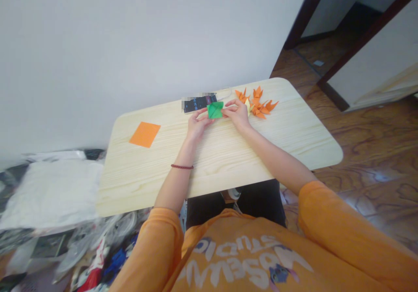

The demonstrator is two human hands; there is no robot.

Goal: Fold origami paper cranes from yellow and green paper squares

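A folded piece of green origami paper [214, 109] lies on the pale wooden table [222, 163], pinched between my hands. My left hand [198, 124] grips its left side, and my right hand [237, 113] holds its right side, where a pale yellow paper strip [247, 105] seems to extend. Several orange origami cranes [257, 103] lie just beyond my right hand. A flat orange paper square [144, 134] lies well to the left. A dark phone [199, 103], partly blurred, sits behind my left hand.
A white cable [225, 93] curves behind the phone. A white wall [130, 44] runs along the table's far side. Soft white material [48, 194] and plastic bags [81, 244] are heaped left of the table. A wooden floor [369, 152] spreads to the right.
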